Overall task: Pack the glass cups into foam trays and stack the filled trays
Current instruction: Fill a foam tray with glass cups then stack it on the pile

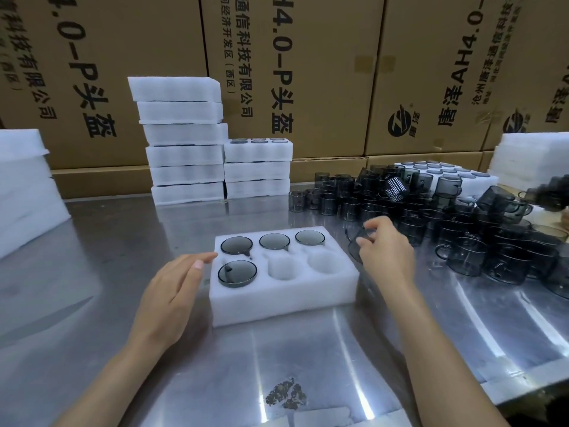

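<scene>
A white foam tray (277,300) lies on the steel table in front of me. Dark glass cups fill its three back pockets and the front left pocket (237,273); the front middle and front right pockets are empty. My left hand (172,291) rests open beside the tray's left edge, fingertips touching its corner. Just right of the tray, my right hand (386,251) grips a smoky glass cup (357,246), tilted. A heap of loose dark glass cups (431,217) covers the table to the right.
Two stacks of filled foam trays (184,140) (258,167) stand at the back centre. More foam trays sit at far left (24,186) and far right (535,155). Cardboard boxes (292,72) wall the back. Someone's hand with a cup shows at the right edge (551,192).
</scene>
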The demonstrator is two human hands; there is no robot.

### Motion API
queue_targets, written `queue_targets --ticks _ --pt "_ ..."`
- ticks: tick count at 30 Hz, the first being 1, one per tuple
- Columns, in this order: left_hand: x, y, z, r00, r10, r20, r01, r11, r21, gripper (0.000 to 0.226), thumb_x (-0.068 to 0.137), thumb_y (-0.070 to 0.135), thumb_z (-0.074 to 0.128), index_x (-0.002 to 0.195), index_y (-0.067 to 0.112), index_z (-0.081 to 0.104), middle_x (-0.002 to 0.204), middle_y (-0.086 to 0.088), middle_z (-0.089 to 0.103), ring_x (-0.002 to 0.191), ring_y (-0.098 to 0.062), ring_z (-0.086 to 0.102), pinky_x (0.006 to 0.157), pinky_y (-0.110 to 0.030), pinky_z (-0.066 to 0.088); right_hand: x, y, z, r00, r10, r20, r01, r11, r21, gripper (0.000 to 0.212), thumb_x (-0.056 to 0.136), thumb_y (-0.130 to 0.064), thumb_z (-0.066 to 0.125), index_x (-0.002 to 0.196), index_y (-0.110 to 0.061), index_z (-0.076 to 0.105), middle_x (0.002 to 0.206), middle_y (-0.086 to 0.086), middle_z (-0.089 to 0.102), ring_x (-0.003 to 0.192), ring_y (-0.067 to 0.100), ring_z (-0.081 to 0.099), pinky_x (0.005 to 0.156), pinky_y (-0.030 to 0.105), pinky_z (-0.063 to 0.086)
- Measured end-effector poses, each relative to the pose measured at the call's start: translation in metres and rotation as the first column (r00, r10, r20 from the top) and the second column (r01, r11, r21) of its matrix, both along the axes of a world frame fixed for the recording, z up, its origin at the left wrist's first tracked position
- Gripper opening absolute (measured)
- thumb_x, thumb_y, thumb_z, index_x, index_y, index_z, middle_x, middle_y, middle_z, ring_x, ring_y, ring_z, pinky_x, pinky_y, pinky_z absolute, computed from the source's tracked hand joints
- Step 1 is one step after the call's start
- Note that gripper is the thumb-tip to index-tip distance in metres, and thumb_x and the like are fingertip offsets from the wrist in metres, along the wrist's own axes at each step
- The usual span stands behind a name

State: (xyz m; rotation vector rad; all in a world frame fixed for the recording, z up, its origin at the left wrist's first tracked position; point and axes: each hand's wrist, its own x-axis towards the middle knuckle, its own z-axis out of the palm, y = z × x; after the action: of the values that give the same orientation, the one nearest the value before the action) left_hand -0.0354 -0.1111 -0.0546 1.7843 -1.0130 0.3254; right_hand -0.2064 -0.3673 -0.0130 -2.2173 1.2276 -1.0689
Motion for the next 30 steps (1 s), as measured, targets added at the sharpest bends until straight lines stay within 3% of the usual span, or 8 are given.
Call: queue_targets --ticks 2,4,11,15,18,23,26,30 --pt "-0.001 -0.001 0.0 1.0 -0.005 -0.001 0.005 1.0 -0.001 0.045 0.091 0.045 0.028 0.106 0.03 0.068 0.108 0.02 0.065 0.106 -0.003 0.056 0.089 -0.027 0.04 0.006 0.01 0.003 0.975 0.139 0.174 -0.128 0.989 -0.073 0.031 0.091 -0.017 0.059 0.122 -0.019 0.055 0.095 -0.003 0.064 0.1 0.023 0.056 0.073 0.028 0.034" --pt "-0.001 -0.001 0.001 1.0 -0.008 -0.001 0.008 1.0 0.0 0.045 0.091 0.046 0.028 0.105 0.031 0.068 0.107 0.022 0.065 0.106 -0.001 0.056 0.088 -0.025 0.039 0.015 0.027 0.007 0.932 0.283 0.225 -0.252 0.955 -0.157 0.035 0.088 -0.019 0.063 0.122 -0.022 0.058 0.085 -0.009 0.061 0.094 0.018 0.055 0.075 0.029 0.037" --pt "-0.001 -0.001 0.001 1.0 -0.005 0.008 0.005 1.0 0.018 0.045 0.091 0.046 0.027 0.105 0.031 0.067 0.107 0.022 0.064 0.105 -0.001 0.056 0.084 -0.013 0.037 0.031 0.071 0.002 0.844 0.518 0.137 -0.443 0.818 -0.366 0.034 0.086 -0.019 0.067 0.119 -0.022 0.065 0.086 -0.008 0.064 0.087 0.015 0.059 0.071 0.023 0.041" --pt "-0.002 -0.001 0.001 1.0 -0.007 -0.003 0.007 1.0 0.018 0.043 0.091 0.045 0.028 0.105 0.032 0.067 0.106 0.022 0.064 0.105 -0.001 0.056 0.084 -0.011 0.036 0.033 0.08 -0.001 0.861 0.503 0.076 -0.422 0.79 -0.444 0.032 0.084 -0.019 0.069 0.116 -0.021 0.068 0.079 -0.005 0.064 0.076 0.015 0.056 0.062 0.016 0.031" --pt "-0.002 -0.001 0.001 1.0 -0.002 -0.001 0.002 1.0 0.022 0.04 0.092 0.041 0.029 0.104 0.032 0.067 0.106 0.023 0.063 0.105 0.001 0.055 0.084 -0.009 0.035 0.033 0.084 0.0 0.861 0.507 0.026 -0.42 0.741 -0.523 0.03 0.078 -0.018 0.069 0.108 -0.016 0.071 0.07 -0.005 0.063 0.066 0.018 0.057 0.071 0.026 0.035" --pt "-0.002 -0.001 0.001 1.0 -0.008 0.001 0.007 1.0 0.016 0.043 0.09 0.048 0.027 0.103 0.035 0.066 0.106 0.023 0.063 0.105 -0.001 0.056 0.084 -0.015 0.037 0.037 0.096 -0.005 0.865 0.501 -0.037 -0.426 0.692 -0.583 0.024 0.072 -0.019 0.07 0.096 -0.015 0.073 0.066 -0.006 0.061 0.063 0.018 0.06 0.064 0.033 0.04" --pt "-0.004 -0.002 0.002 1.0 -0.008 0.015 0.008 1.0 0.021 0.04 0.09 0.049 0.026 0.101 0.039 0.064 0.106 0.025 0.062 0.104 0.001 0.055 0.084 -0.011 0.036 0.038 0.101 -0.005 0.879 0.474 -0.052 -0.412 0.702 -0.581 0.017 0.073 -0.021 0.069 0.089 -0.016 0.073 0.063 -0.006 0.061 0.06 0.018 0.06 0.065 0.035 0.041" --pt "-0.006 -0.003 0.004 1.0 -0.015 0.018 0.014 1.0 0.025 0.04 0.09 0.05 0.027 0.101 0.039 0.064 0.106 0.022 0.063 0.104 0.001 0.055 0.084 -0.01 0.036 0.038 0.104 -0.004 0.917 0.394 -0.062 -0.363 0.76 -0.539 0.012 0.077 -0.029 0.063 0.08 -0.018 0.07 0.058 -0.006 0.06 0.056 0.019 0.056 0.071 0.031 0.027"
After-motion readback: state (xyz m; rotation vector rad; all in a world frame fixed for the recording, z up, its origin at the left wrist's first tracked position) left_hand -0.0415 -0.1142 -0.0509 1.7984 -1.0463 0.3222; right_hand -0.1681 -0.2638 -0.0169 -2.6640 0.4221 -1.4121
